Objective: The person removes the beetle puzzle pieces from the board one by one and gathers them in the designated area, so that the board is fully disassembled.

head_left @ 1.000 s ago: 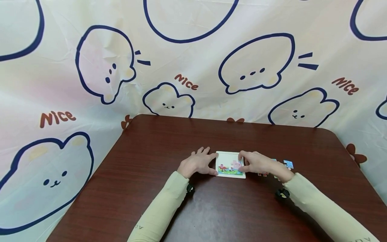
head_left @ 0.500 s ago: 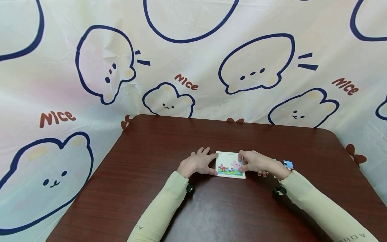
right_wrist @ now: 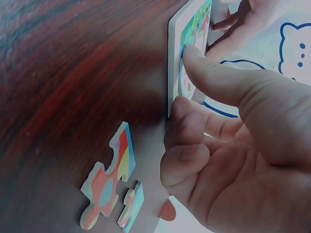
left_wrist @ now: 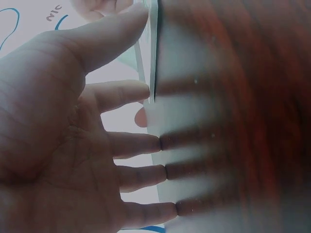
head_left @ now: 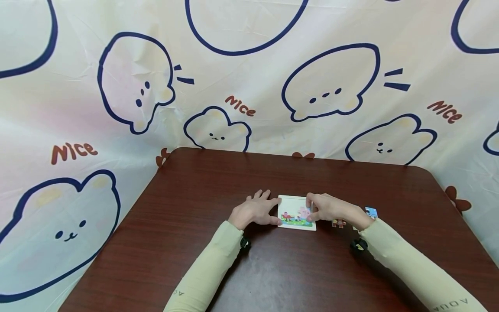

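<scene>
A white puzzle tray (head_left: 290, 203) lies flat on the table, with joined jigsaw pieces (head_left: 293, 220) showing green grass and a pink figure along its near side. My left hand (head_left: 253, 211) steadies the tray's left edge with thumb and index finger, the other fingers spread onto the table. At the tray's right side, my right hand (head_left: 331, 208) pinches a jigsaw piece (right_wrist: 183, 80) between thumb and index finger, down inside the frame. Its remaining fingers are curled, and the hand hides much of that piece.
Loose jigsaw pieces lie right of the tray: a reddish one (head_left: 338, 223) and a blue one (head_left: 371, 212), partly behind the right wrist. The dark wood table (head_left: 218, 173) meets a printed cloth backdrop (head_left: 269, 130) at its far edge.
My right hand and forearm have shifted slightly left over the tray, uncovering more of the reddish loose piece. The left hand stays in place.
</scene>
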Motion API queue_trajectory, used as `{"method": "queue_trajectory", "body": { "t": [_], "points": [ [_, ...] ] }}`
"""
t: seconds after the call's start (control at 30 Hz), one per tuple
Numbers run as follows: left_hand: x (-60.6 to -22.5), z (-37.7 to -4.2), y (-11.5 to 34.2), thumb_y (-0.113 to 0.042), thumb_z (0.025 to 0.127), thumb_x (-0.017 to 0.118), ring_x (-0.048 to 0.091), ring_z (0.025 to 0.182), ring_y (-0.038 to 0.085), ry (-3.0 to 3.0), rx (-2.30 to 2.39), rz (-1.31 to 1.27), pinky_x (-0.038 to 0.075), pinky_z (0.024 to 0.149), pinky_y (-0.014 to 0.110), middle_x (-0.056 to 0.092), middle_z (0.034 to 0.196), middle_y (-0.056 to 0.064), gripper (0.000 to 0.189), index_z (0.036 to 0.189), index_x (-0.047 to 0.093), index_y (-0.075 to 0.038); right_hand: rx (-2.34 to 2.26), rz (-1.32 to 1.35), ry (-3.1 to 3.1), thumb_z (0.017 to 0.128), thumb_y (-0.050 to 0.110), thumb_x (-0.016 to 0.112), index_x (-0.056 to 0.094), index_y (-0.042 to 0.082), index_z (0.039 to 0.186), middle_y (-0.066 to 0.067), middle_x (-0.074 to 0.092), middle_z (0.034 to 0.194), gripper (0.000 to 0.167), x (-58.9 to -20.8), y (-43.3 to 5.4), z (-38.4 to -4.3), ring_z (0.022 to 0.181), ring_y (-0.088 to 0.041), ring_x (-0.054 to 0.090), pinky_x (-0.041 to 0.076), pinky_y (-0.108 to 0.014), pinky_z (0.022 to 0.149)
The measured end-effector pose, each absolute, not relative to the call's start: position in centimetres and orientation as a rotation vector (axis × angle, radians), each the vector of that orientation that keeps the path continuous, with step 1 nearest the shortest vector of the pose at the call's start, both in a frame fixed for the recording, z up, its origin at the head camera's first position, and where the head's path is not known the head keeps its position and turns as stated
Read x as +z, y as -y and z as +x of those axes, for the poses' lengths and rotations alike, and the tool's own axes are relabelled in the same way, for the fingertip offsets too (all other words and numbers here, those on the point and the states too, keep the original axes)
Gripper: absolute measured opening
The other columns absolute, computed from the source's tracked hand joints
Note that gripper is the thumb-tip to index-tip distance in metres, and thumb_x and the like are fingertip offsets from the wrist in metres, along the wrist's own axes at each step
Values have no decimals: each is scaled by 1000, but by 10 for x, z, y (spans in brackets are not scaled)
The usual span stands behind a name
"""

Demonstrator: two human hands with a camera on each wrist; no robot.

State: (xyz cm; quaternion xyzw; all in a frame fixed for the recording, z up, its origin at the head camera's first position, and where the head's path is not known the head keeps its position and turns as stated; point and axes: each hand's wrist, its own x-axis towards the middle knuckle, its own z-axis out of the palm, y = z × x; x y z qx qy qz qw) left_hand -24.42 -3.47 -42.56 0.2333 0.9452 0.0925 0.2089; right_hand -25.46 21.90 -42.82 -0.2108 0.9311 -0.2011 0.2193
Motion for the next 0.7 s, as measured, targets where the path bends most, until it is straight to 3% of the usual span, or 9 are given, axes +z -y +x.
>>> {"method": "queue_trajectory", "body": {
  "t": [0.7],
  "points": [
    [-427, -244, 32, -54, 93, 59, 11, 152, 37, -2649, 236, 651, 20, 118, 59, 16, 165, 13, 69, 153, 34, -30, -605, -624, -2571, 87, 20, 75, 46, 13, 100, -3, 52, 74, 32, -428, -219, -253, 66, -15, 48, 39, -28, 59]
  ]
}}
